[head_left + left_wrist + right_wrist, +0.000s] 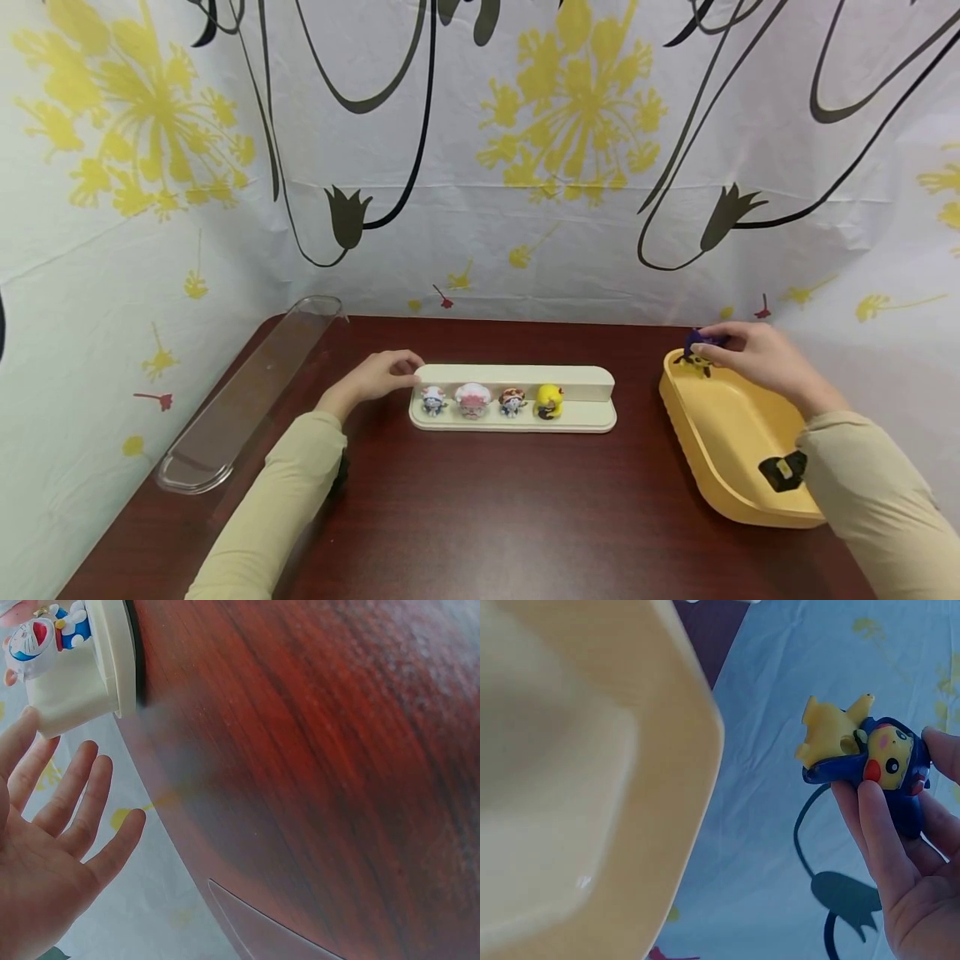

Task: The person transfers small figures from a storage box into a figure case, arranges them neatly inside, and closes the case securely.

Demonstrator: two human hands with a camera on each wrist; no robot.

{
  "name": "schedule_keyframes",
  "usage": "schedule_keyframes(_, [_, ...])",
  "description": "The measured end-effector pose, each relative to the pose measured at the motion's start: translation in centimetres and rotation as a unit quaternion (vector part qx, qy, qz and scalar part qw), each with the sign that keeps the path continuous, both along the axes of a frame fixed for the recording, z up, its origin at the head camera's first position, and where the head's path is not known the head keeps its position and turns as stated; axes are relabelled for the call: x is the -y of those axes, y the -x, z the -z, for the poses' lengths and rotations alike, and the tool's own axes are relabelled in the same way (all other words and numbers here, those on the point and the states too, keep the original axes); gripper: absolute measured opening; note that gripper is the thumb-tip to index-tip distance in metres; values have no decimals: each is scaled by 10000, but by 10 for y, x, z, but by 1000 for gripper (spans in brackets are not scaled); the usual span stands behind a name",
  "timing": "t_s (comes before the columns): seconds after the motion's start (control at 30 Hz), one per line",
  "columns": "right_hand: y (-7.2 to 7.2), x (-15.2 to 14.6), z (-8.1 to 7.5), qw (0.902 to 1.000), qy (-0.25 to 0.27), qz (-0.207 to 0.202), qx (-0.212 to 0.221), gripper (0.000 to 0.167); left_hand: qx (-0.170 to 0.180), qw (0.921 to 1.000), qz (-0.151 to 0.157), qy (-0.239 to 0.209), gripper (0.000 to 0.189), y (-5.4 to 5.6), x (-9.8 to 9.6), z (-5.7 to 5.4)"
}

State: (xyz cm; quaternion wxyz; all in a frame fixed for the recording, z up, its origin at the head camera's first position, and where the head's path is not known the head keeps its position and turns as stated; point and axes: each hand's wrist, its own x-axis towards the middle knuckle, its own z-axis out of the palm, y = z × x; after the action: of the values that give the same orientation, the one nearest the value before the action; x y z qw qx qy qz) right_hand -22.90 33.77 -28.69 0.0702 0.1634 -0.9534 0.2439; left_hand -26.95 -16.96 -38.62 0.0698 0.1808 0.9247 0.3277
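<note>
My right hand (761, 358) pinches a small yellow figurine (889, 754) with a dark blue hat and cape, red cheeks and black-and-white eyes. In the head view it is above the far left corner of a yellow tray (693, 458); the right wrist view shows it lying sideways across the fingertips. At the left end of a cream stepped display stand (513, 423), my left hand (377, 377) touches the corner with thumb and index fingertips, the other fingers spread and straight. Several figurines stand in a row on its lower step, including a pink-and-white one (473, 402) and a yellow-hooded one (549, 402).
A long clear plastic cover (251, 392) lies along the table's left edge. The dark red-brown wooden table (525, 517) meets a white patterned cloth (465, 242) at the back and left. The tray's raised wall (697, 772) stands close beside the right hand.
</note>
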Motion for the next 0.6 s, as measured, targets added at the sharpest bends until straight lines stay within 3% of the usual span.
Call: schedule_keyframes(0.6, [0, 31, 1, 9997, -53, -214, 89, 43, -68, 9999, 119, -44, 24, -1, 1, -2])
